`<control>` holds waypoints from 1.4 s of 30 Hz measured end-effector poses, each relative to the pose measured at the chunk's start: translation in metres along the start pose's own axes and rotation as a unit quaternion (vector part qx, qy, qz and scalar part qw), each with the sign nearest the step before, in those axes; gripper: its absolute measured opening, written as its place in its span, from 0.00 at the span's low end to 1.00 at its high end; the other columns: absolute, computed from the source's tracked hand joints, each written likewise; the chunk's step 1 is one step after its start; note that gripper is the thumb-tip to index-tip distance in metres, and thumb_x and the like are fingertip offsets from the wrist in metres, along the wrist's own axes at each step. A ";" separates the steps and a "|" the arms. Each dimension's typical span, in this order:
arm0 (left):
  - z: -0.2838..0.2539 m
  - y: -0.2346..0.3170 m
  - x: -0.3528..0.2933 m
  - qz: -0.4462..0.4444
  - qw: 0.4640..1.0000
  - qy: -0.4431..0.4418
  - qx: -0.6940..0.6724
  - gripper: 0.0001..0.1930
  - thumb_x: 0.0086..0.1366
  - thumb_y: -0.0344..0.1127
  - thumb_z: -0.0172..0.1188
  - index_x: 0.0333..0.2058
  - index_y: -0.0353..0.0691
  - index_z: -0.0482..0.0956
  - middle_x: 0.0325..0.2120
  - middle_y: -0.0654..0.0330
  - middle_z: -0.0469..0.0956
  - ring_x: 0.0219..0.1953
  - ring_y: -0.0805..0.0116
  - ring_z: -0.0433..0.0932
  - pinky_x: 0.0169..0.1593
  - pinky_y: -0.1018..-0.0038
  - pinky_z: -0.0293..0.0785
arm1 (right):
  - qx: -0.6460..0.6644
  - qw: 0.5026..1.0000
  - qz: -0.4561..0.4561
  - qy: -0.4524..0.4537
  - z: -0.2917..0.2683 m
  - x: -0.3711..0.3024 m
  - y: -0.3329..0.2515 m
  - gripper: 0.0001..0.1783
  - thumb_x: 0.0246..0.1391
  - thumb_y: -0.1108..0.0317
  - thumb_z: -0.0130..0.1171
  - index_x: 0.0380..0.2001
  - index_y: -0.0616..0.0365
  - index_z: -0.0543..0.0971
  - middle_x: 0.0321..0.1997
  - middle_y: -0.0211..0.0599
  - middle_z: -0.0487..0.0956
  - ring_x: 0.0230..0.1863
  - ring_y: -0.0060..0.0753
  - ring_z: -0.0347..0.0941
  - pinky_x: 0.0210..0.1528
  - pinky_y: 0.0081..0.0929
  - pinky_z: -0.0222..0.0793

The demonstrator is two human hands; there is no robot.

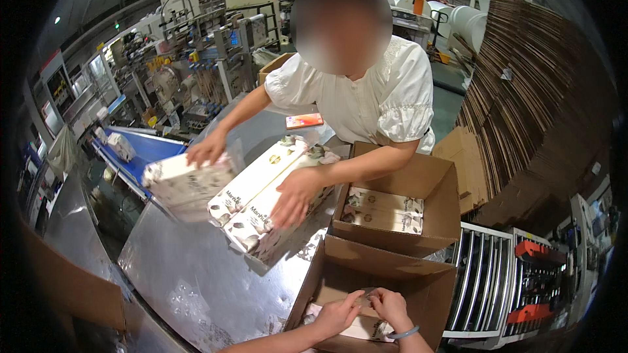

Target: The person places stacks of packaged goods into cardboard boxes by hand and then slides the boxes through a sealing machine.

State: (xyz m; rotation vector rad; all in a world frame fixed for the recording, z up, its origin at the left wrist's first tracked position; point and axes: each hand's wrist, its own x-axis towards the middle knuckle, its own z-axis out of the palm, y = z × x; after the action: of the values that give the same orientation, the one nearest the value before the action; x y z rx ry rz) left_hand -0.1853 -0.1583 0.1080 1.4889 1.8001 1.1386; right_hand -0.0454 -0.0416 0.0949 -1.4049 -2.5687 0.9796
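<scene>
The left hand (337,316) and right hand (391,308) curl partly closed over floral-printed packs (367,329) in a cardboard box (399,270), hold unclear.

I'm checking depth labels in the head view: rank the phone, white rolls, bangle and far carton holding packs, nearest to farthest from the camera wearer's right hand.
From the right hand:
1. Bangle: on that same wrist.
2. Far carton: ahead, just beyond the near carton.
3. Phone: ahead-left, across the table.
4. White rolls: ahead-right, in the background.
</scene>
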 end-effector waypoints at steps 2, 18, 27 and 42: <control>0.006 0.009 0.001 -0.017 0.995 0.038 -0.088 0.26 0.59 0.32 0.56 0.55 0.32 0.59 0.29 0.52 0.77 0.29 0.58 0.78 0.34 0.67 0.74 | 0.155 0.988 -0.002 0.015 -0.001 0.001 0.006 0.07 0.55 0.72 0.53 0.33 0.65 0.75 0.25 0.36 0.80 0.28 0.20 0.76 0.32 0.20 0.71; 0.009 -0.015 -0.001 -0.045 0.997 0.046 -0.031 0.21 0.60 0.32 0.54 0.52 0.36 0.62 0.24 0.53 0.78 0.25 0.55 0.79 0.29 0.67 0.74 | 0.046 0.999 0.000 0.021 0.005 -0.003 -0.002 0.10 0.50 0.62 0.57 0.32 0.56 0.73 0.22 0.37 0.79 0.27 0.40 0.77 0.31 0.32 0.71; -0.003 0.006 0.007 -0.126 0.991 -0.043 -0.014 0.23 0.62 0.41 0.52 0.54 0.41 0.62 0.40 0.47 0.76 0.43 0.50 0.75 0.45 0.63 0.72 | 0.147 0.987 -0.052 -0.037 0.011 -0.004 0.000 0.12 0.51 0.59 0.58 0.33 0.56 0.73 0.23 0.33 0.80 0.27 0.32 0.77 0.31 0.26 0.71; 0.008 -0.019 0.001 -0.019 0.995 0.096 0.022 0.22 0.59 0.41 0.54 0.53 0.46 0.64 0.46 0.49 0.72 0.44 0.48 0.73 0.46 0.63 0.72 | -0.015 0.999 -0.007 -0.048 0.007 -0.003 -0.010 0.12 0.51 0.57 0.54 0.34 0.51 0.74 0.25 0.38 0.79 0.31 0.48 0.76 0.34 0.40 0.70</control>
State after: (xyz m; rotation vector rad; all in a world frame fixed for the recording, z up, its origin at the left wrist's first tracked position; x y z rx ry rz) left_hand -0.1880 -0.1558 0.0879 1.4051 1.9857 1.2683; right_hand -0.0532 -0.0513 0.0953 -1.3783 -2.6684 1.0364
